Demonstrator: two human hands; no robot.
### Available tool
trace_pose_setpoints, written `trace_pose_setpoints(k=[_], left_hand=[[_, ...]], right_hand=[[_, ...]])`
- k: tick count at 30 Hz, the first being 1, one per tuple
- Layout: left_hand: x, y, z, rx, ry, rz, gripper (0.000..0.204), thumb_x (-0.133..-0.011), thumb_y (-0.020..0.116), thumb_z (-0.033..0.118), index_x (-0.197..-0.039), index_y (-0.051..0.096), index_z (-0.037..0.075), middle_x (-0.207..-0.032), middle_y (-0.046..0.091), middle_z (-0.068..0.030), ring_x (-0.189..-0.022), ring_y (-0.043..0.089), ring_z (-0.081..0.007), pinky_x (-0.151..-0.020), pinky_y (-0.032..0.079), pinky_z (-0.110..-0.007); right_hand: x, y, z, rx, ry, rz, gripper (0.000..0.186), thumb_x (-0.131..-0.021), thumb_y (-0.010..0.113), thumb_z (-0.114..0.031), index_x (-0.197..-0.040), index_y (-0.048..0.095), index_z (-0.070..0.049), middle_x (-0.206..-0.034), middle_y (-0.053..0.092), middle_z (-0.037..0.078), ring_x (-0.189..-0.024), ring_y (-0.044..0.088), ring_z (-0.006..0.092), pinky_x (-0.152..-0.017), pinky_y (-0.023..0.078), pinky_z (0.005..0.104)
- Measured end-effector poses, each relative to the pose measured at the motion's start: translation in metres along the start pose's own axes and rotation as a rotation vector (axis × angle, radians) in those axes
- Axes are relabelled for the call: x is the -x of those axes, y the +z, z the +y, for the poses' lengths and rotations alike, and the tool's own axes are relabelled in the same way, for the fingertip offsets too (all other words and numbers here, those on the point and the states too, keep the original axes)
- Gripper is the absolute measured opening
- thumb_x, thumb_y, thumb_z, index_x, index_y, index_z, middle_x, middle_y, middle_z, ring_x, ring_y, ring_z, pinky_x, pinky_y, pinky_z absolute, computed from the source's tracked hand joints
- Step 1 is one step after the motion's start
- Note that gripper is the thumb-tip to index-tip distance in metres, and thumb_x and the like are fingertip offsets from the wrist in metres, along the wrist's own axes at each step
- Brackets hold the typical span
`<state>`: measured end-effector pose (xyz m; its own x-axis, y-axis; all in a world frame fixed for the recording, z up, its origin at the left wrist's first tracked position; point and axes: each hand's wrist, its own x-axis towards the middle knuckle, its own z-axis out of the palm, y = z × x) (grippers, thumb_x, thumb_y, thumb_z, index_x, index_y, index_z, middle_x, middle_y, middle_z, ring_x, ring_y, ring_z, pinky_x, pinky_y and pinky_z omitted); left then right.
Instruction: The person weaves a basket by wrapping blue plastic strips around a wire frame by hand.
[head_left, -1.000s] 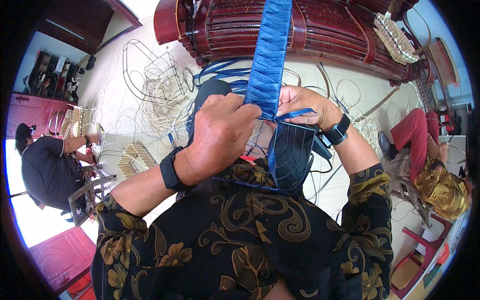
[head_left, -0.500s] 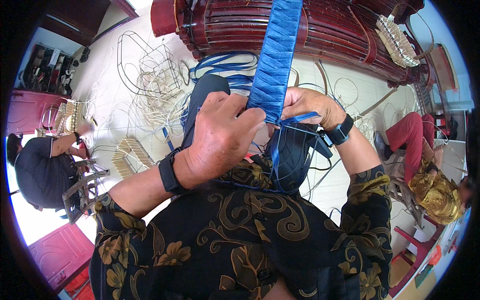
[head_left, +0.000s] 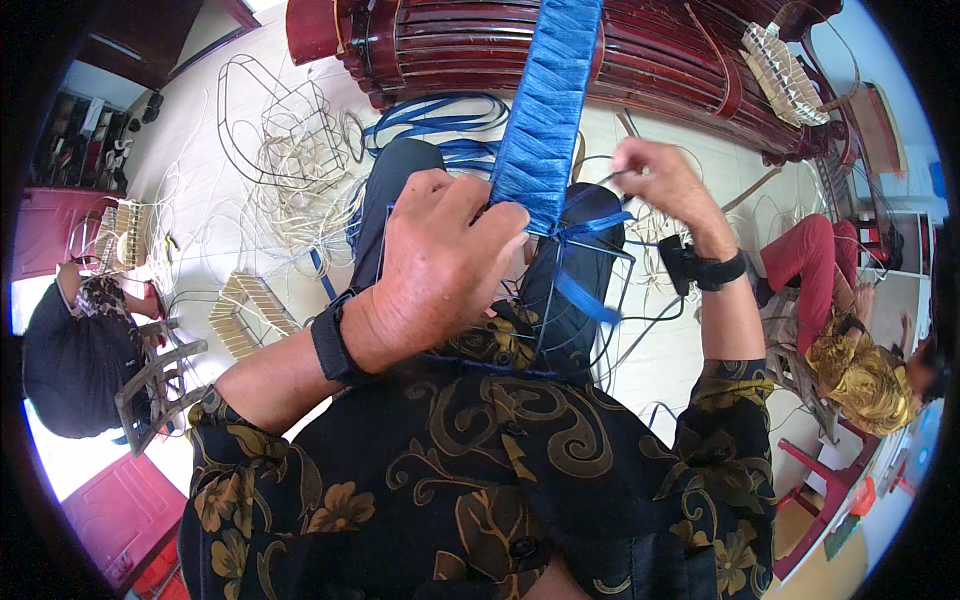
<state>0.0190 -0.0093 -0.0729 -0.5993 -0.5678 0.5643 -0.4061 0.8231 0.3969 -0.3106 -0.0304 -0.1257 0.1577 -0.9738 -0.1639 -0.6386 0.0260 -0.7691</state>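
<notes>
A long blue band (head_left: 548, 110), wrapped in slanting overlapping strips, runs from my lap toward the far edge. My left hand (head_left: 440, 260) is closed around its near end, thumb along the side. At that end, loose blue strips (head_left: 585, 295) hang over a dark wire frame (head_left: 545, 330) on my lap. My right hand (head_left: 665, 180) is raised to the right of the band, apart from it, with its fingers pinched together. A thin dark strand (head_left: 597, 158) curves to its fingertips. My left palm hides the band's lower left edge.
Dark red slatted furniture (head_left: 450, 50) stands ahead. Blue strips (head_left: 440, 125), pale tangled strands (head_left: 300, 170) and a bare wire frame (head_left: 240, 110) lie on the floor. A pale woven piece (head_left: 255, 315) is at left. People sit at left (head_left: 85, 350) and right (head_left: 850, 370).
My right hand has left the band's near end and moved up and right, with a strand at its fingertips. A loose blue strip now swings below. My left hand keeps its hold.
</notes>
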Motion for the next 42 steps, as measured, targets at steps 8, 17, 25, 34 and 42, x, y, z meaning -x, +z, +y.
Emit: trace_pose_setpoints(k=[8,17,25,34,42], left_hand=[[-0.003,-0.003,0.008,-0.043,0.027,-0.03,0.017,-0.078,0.075,0.005,-0.093,0.067,0.005,-0.084,0.059,-0.0109,-0.079,0.056,-0.0316,-0.069,0.045,-0.043],[-0.004,0.004,0.004,0.027,0.044,-0.02,0.016,-0.078,0.074,0.003,-0.093,0.067,0.003,-0.087,0.059,-0.0128,-0.08,0.056,-0.0323,-0.07,0.045,-0.043],[0.0,0.002,0.002,0.026,0.024,-0.023,0.015,-0.078,0.073,0.001,-0.092,0.066,0.004,-0.087,0.059,-0.0134,-0.08,0.058,-0.0333,-0.07,0.045,-0.042],[0.001,-0.001,0.002,-0.013,-0.017,-0.018,0.012,-0.08,0.073,0.002,-0.09,0.067,0.005,-0.085,0.062,-0.0126,-0.082,0.06,-0.0329,-0.072,0.047,-0.042],[0.001,-0.001,0.002,-0.017,-0.022,0.0,0.013,-0.08,0.074,0.003,-0.09,0.066,0.006,-0.084,0.061,-0.0115,-0.079,0.059,-0.0334,-0.071,0.046,-0.042]], right_hand=[[0.155,-0.17,0.247,0.391,0.428,0.772,0.04,-0.086,0.073,-0.041,-0.098,0.073,-0.003,-0.082,0.071,0.009,-0.079,0.066,0.0178,-0.076,0.051,0.0335],[0.476,-0.298,0.325,0.2,1.04,1.063,0.03,-0.09,0.07,-0.021,-0.115,0.062,-0.006,-0.076,0.065,0.006,-0.062,0.061,0.018,-0.053,0.048,0.0331],[0.275,-0.205,0.179,0.855,0.426,0.849,0.039,-0.088,0.068,-0.016,-0.124,0.06,-0.005,-0.107,0.06,0.01,-0.098,0.058,0.0218,-0.079,0.044,0.0329],[0.01,0.002,-0.052,-0.036,-0.285,-0.467,0.077,-0.077,0.079,-0.041,-0.142,0.055,-0.008,-0.14,0.059,0.012,-0.127,0.056,0.0258,-0.109,0.043,0.0421],[0.001,0.006,-0.025,-0.164,-0.032,-0.399,0.013,-0.089,0.073,-0.015,-0.092,0.076,-0.002,-0.083,0.071,0.005,-0.08,0.066,0.013,-0.074,0.051,0.0273]])
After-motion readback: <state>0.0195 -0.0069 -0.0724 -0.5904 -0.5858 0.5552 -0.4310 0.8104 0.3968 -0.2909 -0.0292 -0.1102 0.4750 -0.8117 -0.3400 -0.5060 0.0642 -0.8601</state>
